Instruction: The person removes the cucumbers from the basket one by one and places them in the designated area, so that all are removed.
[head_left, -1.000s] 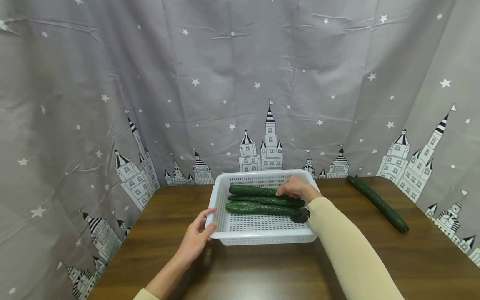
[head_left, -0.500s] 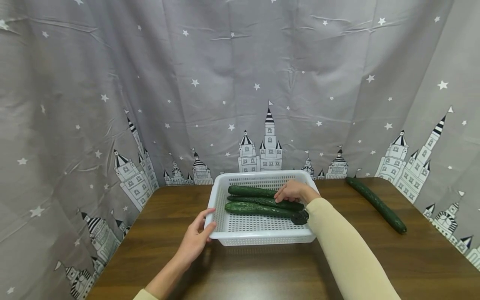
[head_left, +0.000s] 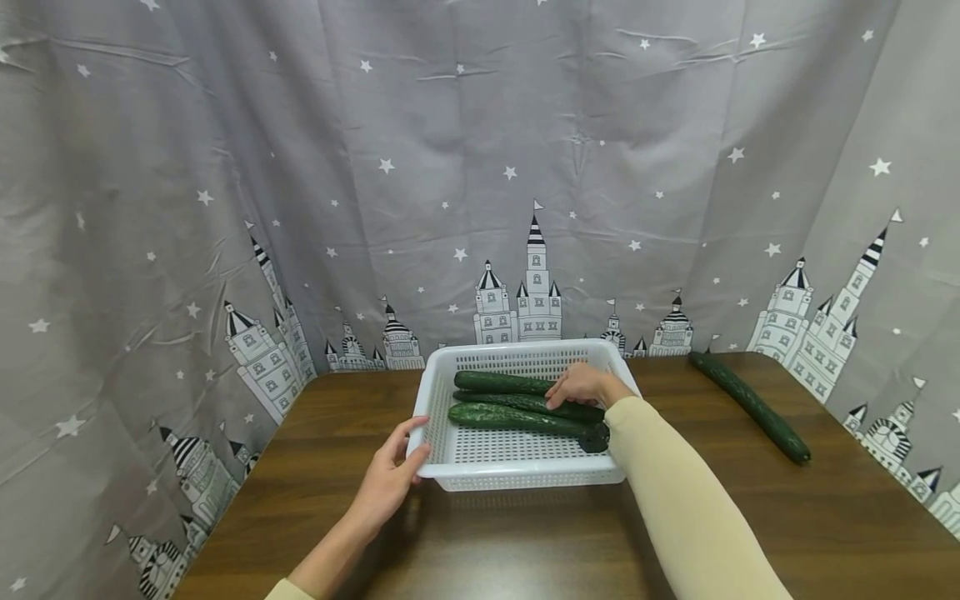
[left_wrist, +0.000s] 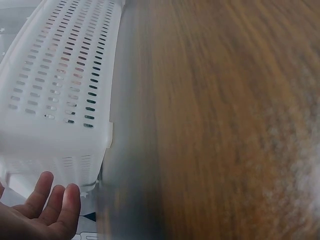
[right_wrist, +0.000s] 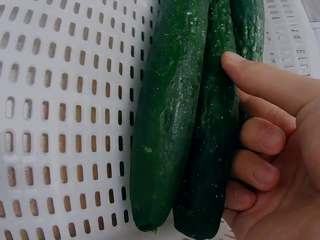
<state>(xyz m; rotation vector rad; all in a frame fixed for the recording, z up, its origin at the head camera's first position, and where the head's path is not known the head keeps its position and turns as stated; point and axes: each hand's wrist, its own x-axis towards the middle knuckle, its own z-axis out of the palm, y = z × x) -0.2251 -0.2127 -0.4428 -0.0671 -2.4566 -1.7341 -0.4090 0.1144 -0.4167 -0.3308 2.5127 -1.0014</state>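
In the head view a white plastic basket [head_left: 517, 477] with slotted walls stands on the table. Three dark green cucumbers lie side by side in it: a near one [head_left: 510, 417], a middle one [head_left: 495, 400] and a far one [head_left: 495, 382]. My right hand [head_left: 581, 385] reaches in over their right ends. Its thumb lies on the middle cucumber [right_wrist: 212, 125] and its fingers curl at that cucumber's far side in the right wrist view; the fingertips are partly hidden. My left hand [head_left: 390, 477] holds the basket's left rim, with thumb and index finger at the edge.
Another cucumber [head_left: 750, 404] lies on the brown wooden table [head_left: 525, 542], to the right of the basket. A grey curtain [head_left: 420, 167] with stars and castles hangs behind the table and along its sides. A dark round thing [head_left: 595, 438] shows under my right wrist.
My right hand has shifted slightly nearer, its thumb going from the far cucumber to the middle one. The left hand stays on the rim. The head view has turned slightly.
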